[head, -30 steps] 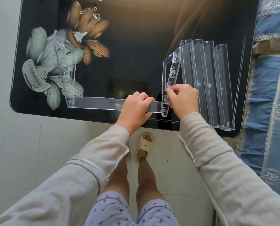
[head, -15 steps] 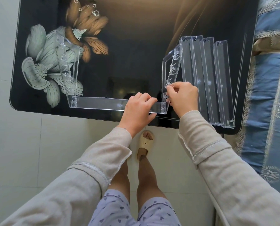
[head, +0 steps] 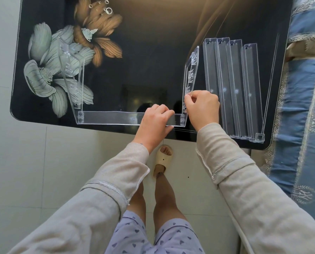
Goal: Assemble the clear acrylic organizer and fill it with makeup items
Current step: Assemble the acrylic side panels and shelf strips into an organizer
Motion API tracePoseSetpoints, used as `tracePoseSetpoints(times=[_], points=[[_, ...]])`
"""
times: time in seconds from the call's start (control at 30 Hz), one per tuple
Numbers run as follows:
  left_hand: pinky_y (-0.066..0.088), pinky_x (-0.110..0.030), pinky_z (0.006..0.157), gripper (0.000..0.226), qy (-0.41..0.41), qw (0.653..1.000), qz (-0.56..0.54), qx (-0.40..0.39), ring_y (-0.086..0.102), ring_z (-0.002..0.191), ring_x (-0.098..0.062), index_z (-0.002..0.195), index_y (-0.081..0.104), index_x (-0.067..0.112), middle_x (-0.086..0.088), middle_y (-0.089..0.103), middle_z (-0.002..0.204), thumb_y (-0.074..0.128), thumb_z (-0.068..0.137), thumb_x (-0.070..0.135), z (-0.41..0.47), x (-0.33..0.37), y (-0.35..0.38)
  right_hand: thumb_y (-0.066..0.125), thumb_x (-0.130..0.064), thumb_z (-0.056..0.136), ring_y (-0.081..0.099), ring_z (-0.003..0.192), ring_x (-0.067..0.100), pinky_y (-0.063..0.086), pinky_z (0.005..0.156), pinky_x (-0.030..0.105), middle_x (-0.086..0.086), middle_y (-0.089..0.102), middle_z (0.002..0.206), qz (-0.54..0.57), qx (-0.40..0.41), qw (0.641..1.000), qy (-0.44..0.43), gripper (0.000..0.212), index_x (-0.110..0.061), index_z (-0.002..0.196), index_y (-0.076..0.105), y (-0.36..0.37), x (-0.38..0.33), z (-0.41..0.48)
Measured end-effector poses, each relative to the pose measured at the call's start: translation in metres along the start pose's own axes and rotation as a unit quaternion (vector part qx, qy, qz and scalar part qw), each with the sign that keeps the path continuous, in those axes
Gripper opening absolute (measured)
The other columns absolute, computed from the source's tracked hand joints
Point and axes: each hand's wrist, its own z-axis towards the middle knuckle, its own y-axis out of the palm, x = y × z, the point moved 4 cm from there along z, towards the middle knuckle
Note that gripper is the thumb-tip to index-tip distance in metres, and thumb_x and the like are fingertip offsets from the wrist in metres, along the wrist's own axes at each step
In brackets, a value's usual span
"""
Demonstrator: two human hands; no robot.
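rail (head: 112,117) gripped by left hand (head: 155,123) | side panel (head: 190,70) pinched by right hand (head: 202,107)

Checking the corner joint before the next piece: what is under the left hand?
The left hand grips the clear front strip near its right end. Just past it the strip meets the right side panel, pinched by the right hand. The stretch beneath the palm is covered.

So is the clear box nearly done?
Not yet. One strip looks joined to the left wall. The left grip holds that strip while the right grip pinches the right wall at their corner. Four loose strips wait on the table, and no makeup shows.
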Motion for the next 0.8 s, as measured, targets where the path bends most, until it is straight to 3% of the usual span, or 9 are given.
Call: tracePoseSetpoints(times=[0.3,0.53,0.67,0.73,0.8], points=[[0.036,-0.034,0.095,0.039,0.028,0.999,-0.014,-0.024,0.055,0.102,-0.027,0.114,0.064,0.007,-0.010,0.065,0.108,0.071,0.076,0.014,0.005,-0.004,0.004,0.045,-0.025,0.092,0.048,0.064,0.024,0.032,0.064,0.024,0.016,0.070,0.076,-0.032,0.015,0.999,0.009,0.035,-0.004,0.078,0.069,0.002,0.003,-0.001],[0.041,-0.037,0.091,0.037,0.027,0.999,0.027,-0.005,0.058,0.102,-0.026,0.110,0.066,0.013,-0.006,0.068,0.105,0.072,0.075,0.020,0.005,-0.001,0.000,0.044,-0.025,0.092,0.058,0.071,0.030,0.041,0.069,0.028,0.017,0.070,0.078,-0.030,0.014,0.999,0.020,0.035,-0.003,0.079,0.068,0.001,0.004,-0.003],[0.047,-0.038,0.089,0.040,0.041,0.997,0.070,0.015,0.064,0.095,-0.029,0.102,0.070,0.012,-0.006,0.073,0.093,0.080,0.064,0.020,0.004,0.007,-0.008,0.046,-0.033,0.094,0.048,0.065,0.024,0.033,0.062,0.026,0.011,0.063,0.070,-0.006,0.003,1.000,0.026,0.038,-0.005,0.077,0.065,0.000,0.007,-0.007],[0.038,-0.041,0.103,0.053,0.049,0.996,0.076,-0.022,0.057,0.113,-0.027,0.120,0.061,0.016,-0.004,0.069,0.112,0.076,0.071,0.028,0.003,0.006,-0.008,0.044,-0.034,0.095,0.054,0.065,0.026,0.041,0.063,0.031,0.010,0.065,0.069,0.049,0.016,0.998,0.031,0.040,-0.005,0.074,0.063,-0.003,0.013,-0.012],[0.028,-0.043,0.111,0.061,0.048,0.997,0.061,-0.029,0.048,0.124,-0.026,0.132,0.050,0.018,-0.002,0.062,0.125,0.071,0.076,0.033,0.000,-0.001,-0.015,0.045,-0.030,0.095,0.062,0.075,0.026,0.044,0.068,0.028,0.012,0.071,0.080,0.090,0.064,0.993,0.050,0.036,-0.004,0.083,0.067,-0.010,0.021,-0.014]])
